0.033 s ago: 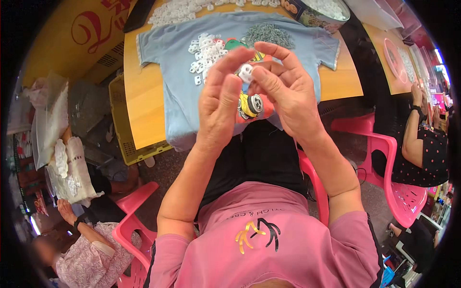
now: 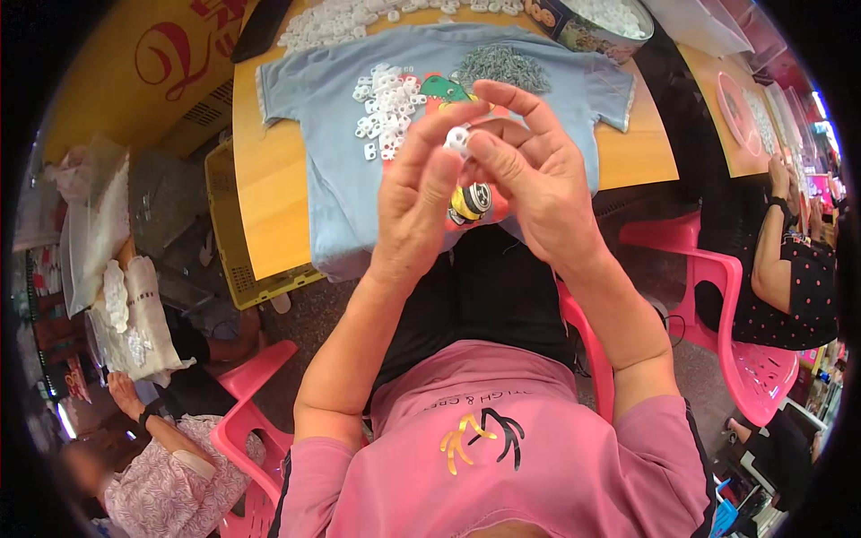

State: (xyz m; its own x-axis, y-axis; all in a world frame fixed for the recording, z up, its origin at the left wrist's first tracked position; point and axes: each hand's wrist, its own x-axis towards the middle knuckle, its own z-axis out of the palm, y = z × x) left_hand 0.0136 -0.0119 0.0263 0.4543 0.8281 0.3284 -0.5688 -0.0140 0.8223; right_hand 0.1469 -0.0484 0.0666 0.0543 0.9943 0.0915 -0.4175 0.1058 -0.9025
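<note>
My right hand (image 2: pixel 549 175) pinches a small white plastic piece with round holes (image 2: pixel 456 139) between thumb and bent fingers. Facing it, my left hand (image 2: pixel 414 193) is curved, its thumb apart from its long fingers. That thumb tip comes close to the lower edge of the piece; whether they touch I cannot tell. Both hands hover above a light blue T-shirt (image 2: pixel 336 148) with a colourful print, spread over the table. On the shirt lie a heap of similar white pieces (image 2: pixel 387 112), left of the hands, and a mound of small grey-green parts (image 2: pixel 502 70), beyond them.
More white pieces (image 2: pixel 359 20) cover the table's far edge, beside a round tin (image 2: pixel 605 31) full of them. A yellow crate (image 2: pixel 235 242) stands at the table's left. Pink chairs (image 2: pixel 731 345) and people at work are on both sides.
My left hand has shifted slightly right, bringing its thumb closer to the white piece. The piece has tilted a little in my right hand's pinch.
</note>
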